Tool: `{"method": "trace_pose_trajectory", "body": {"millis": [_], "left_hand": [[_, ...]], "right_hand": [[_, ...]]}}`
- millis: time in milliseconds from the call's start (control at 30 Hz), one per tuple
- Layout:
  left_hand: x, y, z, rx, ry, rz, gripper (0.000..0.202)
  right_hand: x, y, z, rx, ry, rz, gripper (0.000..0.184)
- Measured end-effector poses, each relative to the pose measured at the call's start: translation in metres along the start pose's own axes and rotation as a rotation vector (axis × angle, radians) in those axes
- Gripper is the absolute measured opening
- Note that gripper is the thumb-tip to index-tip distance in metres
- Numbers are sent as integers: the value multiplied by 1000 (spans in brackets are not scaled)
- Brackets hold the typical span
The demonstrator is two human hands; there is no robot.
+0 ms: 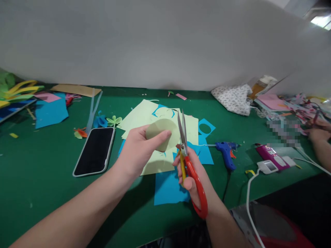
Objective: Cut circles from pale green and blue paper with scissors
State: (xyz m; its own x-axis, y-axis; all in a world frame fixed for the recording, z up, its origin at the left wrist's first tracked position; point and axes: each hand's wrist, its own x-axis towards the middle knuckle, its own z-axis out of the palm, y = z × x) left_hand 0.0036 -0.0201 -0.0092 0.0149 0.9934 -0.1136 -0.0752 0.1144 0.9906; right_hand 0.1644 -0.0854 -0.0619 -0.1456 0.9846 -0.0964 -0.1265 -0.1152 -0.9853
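Note:
Pinched between the thumb and fingers of my left hand is a rounded piece of pale green paper. My right hand is wrapped round red-handled scissors. Their blades point up and stand slightly apart, just right of the paper piece and not visibly cutting it. A narrow yellow part runs beside the red handle; I cannot tell whether it belongs to the scissors. Under both hands lie pale green sheets and blue paper, some with curved cuts.
A phone lies left of my hands. To the right are a blue glue gun, a blue paper offcut with a round hole, and a magenta device with a white cable. Another person's hand is at far right.

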Motion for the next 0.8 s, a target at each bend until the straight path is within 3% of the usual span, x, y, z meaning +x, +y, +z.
{"method": "trace_pose_trajectory", "body": {"millis": [267, 500, 800], "left_hand": [[-9, 3, -1, -85, 41, 66, 16], [-10, 6, -1, -42, 84, 126, 12], [-10, 2, -2, -41, 67, 118, 13]], "right_hand": [[-1, -7, 5, -121, -67, 19, 107], [-1, -4, 9, -82, -18, 39, 113], [-2, -12, 14, 104, -18, 130, 96]]}}
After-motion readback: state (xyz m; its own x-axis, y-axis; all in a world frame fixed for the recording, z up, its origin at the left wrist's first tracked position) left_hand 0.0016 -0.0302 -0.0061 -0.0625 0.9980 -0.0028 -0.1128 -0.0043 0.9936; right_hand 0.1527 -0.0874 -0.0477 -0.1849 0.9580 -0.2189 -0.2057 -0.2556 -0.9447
